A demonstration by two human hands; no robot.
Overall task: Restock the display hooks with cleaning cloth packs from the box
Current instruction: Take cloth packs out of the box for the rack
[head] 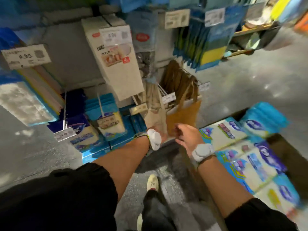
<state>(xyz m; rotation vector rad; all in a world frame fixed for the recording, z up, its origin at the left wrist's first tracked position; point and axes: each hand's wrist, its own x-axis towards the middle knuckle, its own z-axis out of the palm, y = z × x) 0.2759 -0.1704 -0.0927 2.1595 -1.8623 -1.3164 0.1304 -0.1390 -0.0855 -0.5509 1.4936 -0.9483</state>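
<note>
Packs (pixel 233 134) lie in the box (pixel 286 152) at four o'clock of the hands; left hand (pixel 164 135), half hidden behind its wristband (pixel 155 139), meets the beige hung pack (pixel 155 104) at twelve, grip unclear; right hand (pixel 184 136) shows curled fingers beside the tan pack (pixel 183 117), hold unclear too; probably straightening hung stock; next, reach to four o'clock, take a pack, thread it onto a hook (pixel 162 91).

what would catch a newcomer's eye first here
Two bare forearms with white wrist bands reach to mid-frame, where the left hand and right hand meet at the lower ends of a beige pack and a brown pack hanging low on the display. A box of blue-and-white cloth packs fills the lower right. Blur hides both grips.
</note>
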